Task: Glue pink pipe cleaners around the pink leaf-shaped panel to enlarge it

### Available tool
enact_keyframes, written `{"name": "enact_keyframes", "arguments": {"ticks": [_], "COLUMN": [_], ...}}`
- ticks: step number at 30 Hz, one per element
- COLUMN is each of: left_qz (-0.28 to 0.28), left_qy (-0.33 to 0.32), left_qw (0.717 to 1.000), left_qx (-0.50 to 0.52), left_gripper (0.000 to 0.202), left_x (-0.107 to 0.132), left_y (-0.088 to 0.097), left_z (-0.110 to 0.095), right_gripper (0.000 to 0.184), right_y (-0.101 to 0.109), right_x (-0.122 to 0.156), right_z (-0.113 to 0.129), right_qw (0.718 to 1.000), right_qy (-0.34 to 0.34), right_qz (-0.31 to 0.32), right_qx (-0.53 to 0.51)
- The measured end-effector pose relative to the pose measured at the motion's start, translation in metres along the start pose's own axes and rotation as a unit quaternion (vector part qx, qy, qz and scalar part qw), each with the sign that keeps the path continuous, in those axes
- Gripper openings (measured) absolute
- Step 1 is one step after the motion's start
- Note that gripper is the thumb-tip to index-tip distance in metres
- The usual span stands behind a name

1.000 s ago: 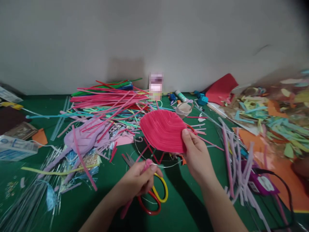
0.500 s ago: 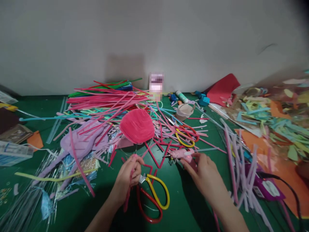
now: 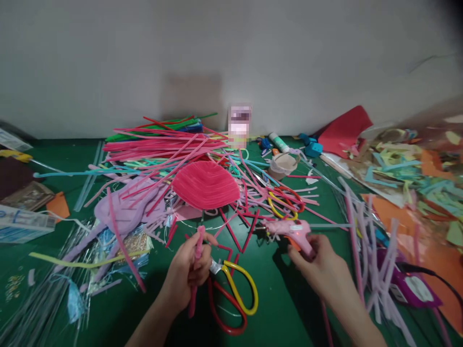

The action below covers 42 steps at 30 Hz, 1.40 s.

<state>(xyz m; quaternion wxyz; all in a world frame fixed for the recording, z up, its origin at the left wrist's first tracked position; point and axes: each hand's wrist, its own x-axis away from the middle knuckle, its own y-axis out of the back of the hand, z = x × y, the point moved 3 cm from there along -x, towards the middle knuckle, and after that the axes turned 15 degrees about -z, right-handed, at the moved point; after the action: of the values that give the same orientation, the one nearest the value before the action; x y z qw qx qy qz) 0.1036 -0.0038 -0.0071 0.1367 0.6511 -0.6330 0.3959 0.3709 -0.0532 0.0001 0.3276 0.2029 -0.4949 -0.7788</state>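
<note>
While my left hand is curled tight around a pink pipe cleaner, holding it roughly upright with the tip poking out above my fingers, my right hand is closed on the handle of the pink glue gun, nozzle pointing left toward the middle of the green mat. The gun looks low over the mat; I can't tell if it's resting there or just lifted.

The ribbed pink petal sits on the pipe cleaner pile, a bit beyond my left hand and not touching it. Red and yellow scissors lie right beside my left wrist, and a second pair is tangled in the loose stems just behind the gun.

My take on doing this bit well: keep the stem steady and vertical so the glue lands on the tip and not my fingers, which are pretty close to the top. I'd slide the grip down a touch. Bring the nozzle in from the side, small dab only, since fuzzy stems soak glue and string easily. Also watch the cable trailing off by the purple gun on the right, it could snag the lilac stems there.
</note>
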Motion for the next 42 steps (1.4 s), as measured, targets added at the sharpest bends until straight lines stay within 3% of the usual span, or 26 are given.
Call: {"name": "enact_keyframes", "arguments": {"ticks": [3, 6, 15, 22, 33, 42], "left_qz": [-0.017, -0.013, 0.028, 0.042, 0.067, 0.043], "left_qy": [-0.015, -0.026, -0.04, -0.039, -0.019, -0.027], "left_qw": [1.0, 1.0, 0.998, 0.998, 0.997, 0.998], "left_qx": [0.0, -0.008, -0.043, -0.019, -0.023, -0.044], "left_gripper": [0.029, 0.027, 0.032, 0.029, 0.03, 0.032], "left_x": [0.001, 0.002, 0.014, 0.014, 0.009, 0.005], "left_y": [0.001, -0.001, -0.015, -0.017, -0.019, -0.019], "left_z": [0.0, 0.003, 0.026, 0.038, 0.044, 0.046], "right_gripper": [0.053, 0.059, 0.039, 0.021, 0.03, 0.028], "right_y": [0.016, 0.027, 0.021, 0.012, 0.0, -0.008], "right_x": [-0.003, -0.001, 0.024, 0.033, 0.038, 0.035], "right_z": [-0.001, 0.004, 0.066, 0.105, 0.111, 0.106], "right_qw": [0.997, 0.99, 0.959, 0.939, 0.946, 0.948], "right_qy": [-0.054, -0.06, 0.024, 0.096, 0.143, 0.158], "right_qz": [-0.058, -0.118, -0.162, -0.166, -0.187, -0.188], "right_qx": [-0.021, -0.058, -0.23, -0.284, -0.222, -0.202]}}
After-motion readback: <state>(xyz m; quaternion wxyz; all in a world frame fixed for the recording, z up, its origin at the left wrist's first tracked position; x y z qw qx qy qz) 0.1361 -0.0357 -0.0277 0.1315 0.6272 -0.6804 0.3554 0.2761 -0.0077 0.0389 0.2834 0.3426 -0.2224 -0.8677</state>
